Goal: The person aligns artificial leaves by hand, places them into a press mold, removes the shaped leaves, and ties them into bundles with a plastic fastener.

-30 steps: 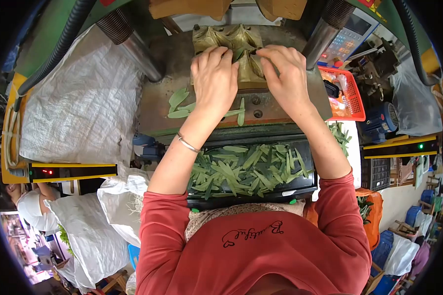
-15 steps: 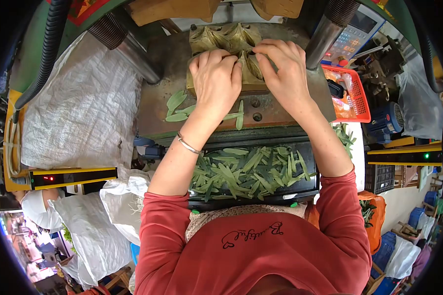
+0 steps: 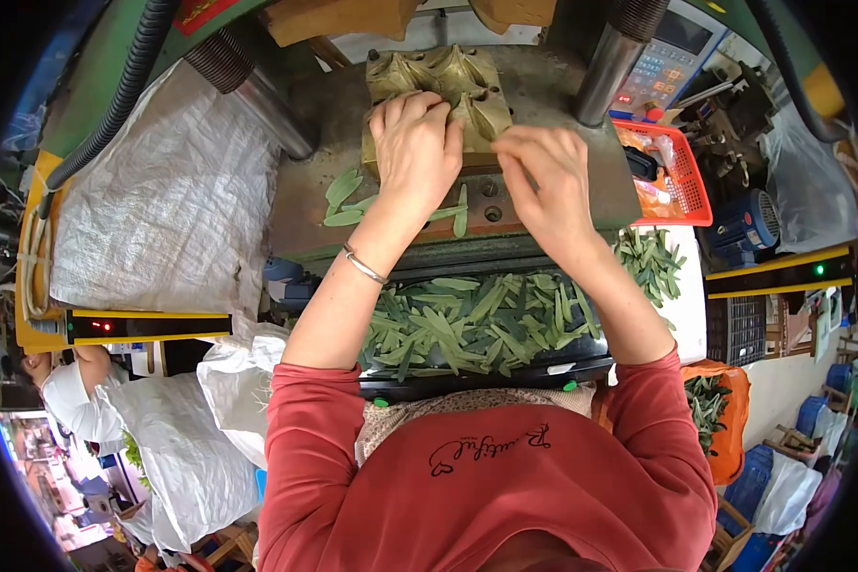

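Observation:
A brass-coloured metal mould with leaf-shaped hollows sits on the steel bed of a press. My left hand rests on its front left part, fingers bent and drawn together; whatever lies under the fingertips is hidden. Just off the mould's front right corner is my right hand, its thumb and fingers closed in a pinch, with nothing I can make out between them. A few green leaf-shaped pieces lie on the bed left of my wrist. Below my forearms, a black tray holds many more green leaf pieces.
Steel columns flank the mould. At right are a control panel, a red basket and another leaf pile. Yellow-black sensor bars stand on both sides. White sacking hangs at left.
My right hand has drawn back from the mould toward me, its fingers now closer together. My left hand stays on the mould. The view has shifted slightly.

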Motion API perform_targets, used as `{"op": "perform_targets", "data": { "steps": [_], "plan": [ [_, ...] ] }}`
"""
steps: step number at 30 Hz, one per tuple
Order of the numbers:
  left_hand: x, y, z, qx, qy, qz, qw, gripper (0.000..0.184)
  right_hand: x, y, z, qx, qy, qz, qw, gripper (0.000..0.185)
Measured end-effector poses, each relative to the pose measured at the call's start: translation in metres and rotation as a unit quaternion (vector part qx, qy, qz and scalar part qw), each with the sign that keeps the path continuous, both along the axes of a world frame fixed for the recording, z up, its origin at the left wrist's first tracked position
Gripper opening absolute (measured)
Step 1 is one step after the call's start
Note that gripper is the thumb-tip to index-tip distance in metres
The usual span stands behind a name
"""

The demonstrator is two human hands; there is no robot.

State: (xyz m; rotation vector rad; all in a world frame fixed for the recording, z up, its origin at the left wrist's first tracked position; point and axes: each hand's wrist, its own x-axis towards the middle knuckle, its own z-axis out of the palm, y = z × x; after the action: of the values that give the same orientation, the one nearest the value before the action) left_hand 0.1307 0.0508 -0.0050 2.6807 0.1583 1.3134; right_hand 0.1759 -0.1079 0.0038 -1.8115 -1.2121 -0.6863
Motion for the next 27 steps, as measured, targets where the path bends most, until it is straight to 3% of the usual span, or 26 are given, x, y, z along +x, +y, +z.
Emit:
{"op": "perform_targets", "data": {
  "steps": [9, 13, 14, 16, 19, 24, 27],
  "plan": [
    [-0.015, 0.0, 0.007, 0.037, -0.015, 0.03, 0.999, 0.016, -0.024, -0.021, -0.024, -0.035, 0.042, 0.025, 0.998, 0.01],
    [-0.05, -0.008, 0.008, -0.143, -0.003, -0.047, 0.989, 0.013, -0.033, -0.029, -0.044, -0.062, 0.083, 0.041, 0.994, 0.012],
    [-0.063, -0.01, 0.003, -0.157, 0.047, -0.041, 0.986, 0.012, -0.035, -0.028, -0.048, -0.064, 0.089, 0.043, 0.993, 0.012],
    [-0.08, -0.013, -0.011, -0.172, 0.099, -0.034, 0.98, 0.012, -0.039, -0.024, -0.054, -0.079, 0.053, 0.04, 0.995, 0.014],
    [-0.087, -0.013, -0.025, -0.097, 0.116, -0.015, 0.988, 0.011, -0.044, -0.017, -0.059, -0.093, 0.014, 0.037, 0.995, 0.015],
    [-0.088, -0.015, -0.029, -0.111, 0.179, -0.011, 0.978, 0.01, -0.041, -0.002, -0.067, -0.129, -0.074, 0.0, 0.989, 0.017],
    [-0.09, -0.01, -0.034, -0.181, 0.18, -0.036, 0.966, 0.009, -0.04, -0.001, -0.069, -0.129, -0.092, -0.008, 0.987, 0.016]
  ]
}}
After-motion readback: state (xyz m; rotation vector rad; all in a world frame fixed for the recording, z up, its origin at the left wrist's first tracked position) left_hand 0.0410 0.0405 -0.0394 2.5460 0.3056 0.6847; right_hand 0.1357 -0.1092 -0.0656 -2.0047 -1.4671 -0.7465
